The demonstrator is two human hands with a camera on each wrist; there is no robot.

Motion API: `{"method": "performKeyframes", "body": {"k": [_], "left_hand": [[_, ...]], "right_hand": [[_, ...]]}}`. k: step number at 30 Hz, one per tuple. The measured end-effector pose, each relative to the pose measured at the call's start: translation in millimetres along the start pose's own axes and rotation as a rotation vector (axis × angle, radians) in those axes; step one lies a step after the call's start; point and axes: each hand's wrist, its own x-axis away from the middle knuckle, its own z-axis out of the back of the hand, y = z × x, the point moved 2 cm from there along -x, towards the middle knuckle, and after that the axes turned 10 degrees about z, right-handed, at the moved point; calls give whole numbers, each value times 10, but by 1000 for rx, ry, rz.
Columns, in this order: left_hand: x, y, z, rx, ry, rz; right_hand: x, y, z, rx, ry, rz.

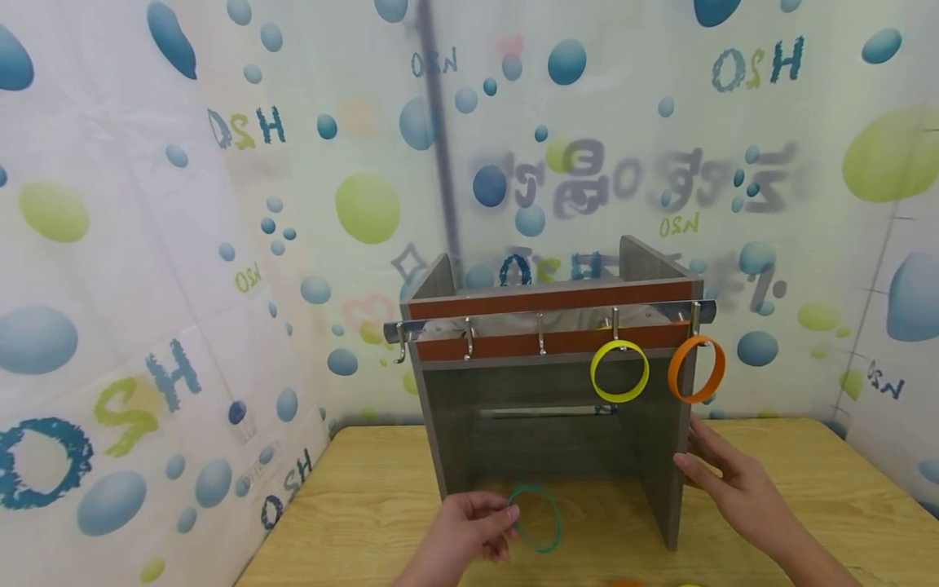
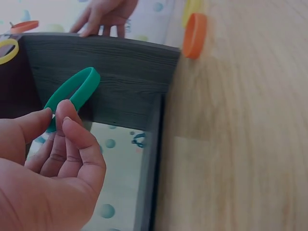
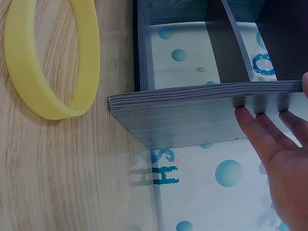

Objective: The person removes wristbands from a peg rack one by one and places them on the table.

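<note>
Loose rings: an orange ring (image 2: 202,36) and a yellow ring (image 3: 21,62) are on the wood-grain table (image 1: 367,489), near the front lower corner of the shelf's right panel; the head view catches only slivers of them at its bottom edge.
Left hand: the left hand (image 1: 475,526) is raised before the shelf; thumb and forefinger pinch a ring narrowly between their tips, and the remaining fingers bend in toward the palm.
Green ring: this green ring (image 2: 88,89) is in the left hand's pinch, tilted, seen against the shelf's lower opening and well below the bar.
Right hand: the right hand (image 1: 741,485) touches the shelf's right panel; its fingers are fairly straight and slightly spread, tips against the outer face, with the thumb at the front edge.
Shelf: the grey wooden shelf (image 1: 663,440) stands on the table with its open front toward the person; two reddish-brown strips cross its upper part.
Bar and hooks: a shiny metal bar (image 1: 685,310) runs across those strips, jutting out past both sides, with five metal hooks (image 1: 541,336) along it.
Hanging rings: a second yellow ring (image 1: 619,398) hangs on the fourth hook from the left, and a second orange ring (image 1: 673,373) on the fifth, beside the right panel.
Backdrop: a pale sheet (image 1: 367,81) printed with blue and green circles and "H2O" lettering surrounds the table.
</note>
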Motion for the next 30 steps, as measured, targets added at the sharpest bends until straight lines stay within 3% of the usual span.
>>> {"method": "performKeyframes", "body": {"k": [12,20,30], "left_hand": [[-77,-223,-85,-35,-11,11],[-82,-338,-134,-108,-22,72],[-76,-407,-195,-221,-45,24]], "right_hand": [[2,7,5,-8,2,-2],[-11,-13,4,16,-3,4],[3,11,10,13,-15,-24]]}}
